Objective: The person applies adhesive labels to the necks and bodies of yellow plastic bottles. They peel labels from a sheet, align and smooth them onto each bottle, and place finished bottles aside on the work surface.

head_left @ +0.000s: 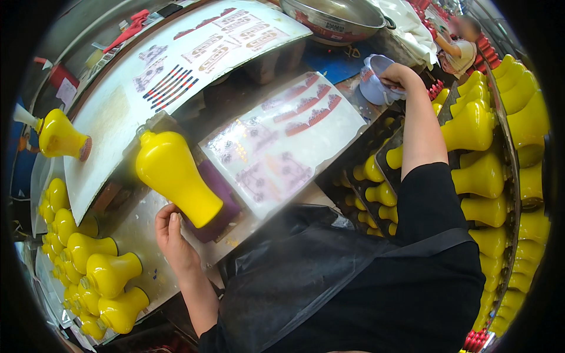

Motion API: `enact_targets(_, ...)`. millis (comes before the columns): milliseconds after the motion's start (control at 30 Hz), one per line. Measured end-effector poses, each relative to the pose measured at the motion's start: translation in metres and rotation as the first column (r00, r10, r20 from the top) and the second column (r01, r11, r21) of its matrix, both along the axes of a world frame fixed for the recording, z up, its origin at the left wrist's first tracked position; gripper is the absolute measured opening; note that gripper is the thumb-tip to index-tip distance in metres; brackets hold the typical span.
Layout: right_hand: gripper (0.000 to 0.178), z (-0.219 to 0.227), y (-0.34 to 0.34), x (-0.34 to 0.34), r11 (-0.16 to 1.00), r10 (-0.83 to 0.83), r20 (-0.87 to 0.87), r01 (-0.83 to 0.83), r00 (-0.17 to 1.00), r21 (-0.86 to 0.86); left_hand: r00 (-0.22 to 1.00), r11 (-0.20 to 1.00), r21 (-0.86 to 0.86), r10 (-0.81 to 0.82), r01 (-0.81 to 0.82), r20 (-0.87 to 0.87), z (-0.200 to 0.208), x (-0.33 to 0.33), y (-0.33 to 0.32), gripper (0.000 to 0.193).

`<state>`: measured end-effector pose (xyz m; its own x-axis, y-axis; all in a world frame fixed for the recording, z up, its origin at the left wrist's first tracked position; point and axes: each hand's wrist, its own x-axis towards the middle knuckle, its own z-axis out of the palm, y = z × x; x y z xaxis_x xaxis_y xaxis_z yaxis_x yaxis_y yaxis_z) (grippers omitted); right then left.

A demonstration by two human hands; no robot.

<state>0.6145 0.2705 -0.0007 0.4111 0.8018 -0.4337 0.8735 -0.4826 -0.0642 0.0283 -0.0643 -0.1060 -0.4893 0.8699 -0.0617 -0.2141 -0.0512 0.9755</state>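
Note:
A glossy yellow vase [173, 170] lies tilted on a purple support [218, 203] in front of me, its narrow neck pointing to the far left. Close by its base is my left hand [170, 232], fingers loosely curved and thumb apart, with nothing visible in it. My right arm stretches to the far right, where my right hand [396, 75] dips over the rim of a lilac cup [374, 88]. The cup hides those fingertips and anything between them. Between the hands, a white board [323, 144] carries wet-looking decal sheets with red borders and pale floral patterns.
More yellow vases [112, 273] stand at the left, and one decorated vase [62, 135] stands on a curved white panel [118, 115] bearing decals. A metal basin [335, 23] sits at the back. Racks of yellow vases [471, 126] line the right; another person [459, 50] is beyond.

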Motion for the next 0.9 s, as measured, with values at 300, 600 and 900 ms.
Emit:
enact_targets(300,0.017,0.066,-0.036,-0.069,0.879,0.422,-0.638,-0.118,0.644,0.462,0.973,0.976,0.186,0.149,-0.116,-0.174,0.044,0.009,-0.003,0.021)
enact_targets(600,0.017,0.107,-0.111,-0.239,0.66,0.639,-0.717,-0.678,0.279,0.324,0.897,0.895,0.265,-0.409,0.358,0.171,0.07,0.085,0.02,0.045)
enact_targets(900,0.015,0.1,-0.154,-0.318,0.517,0.517,-0.854,-0.817,0.061,0.255,0.538,0.931,0.191,-0.338,0.311,0.772,0.056,0.1,0.016,0.029)
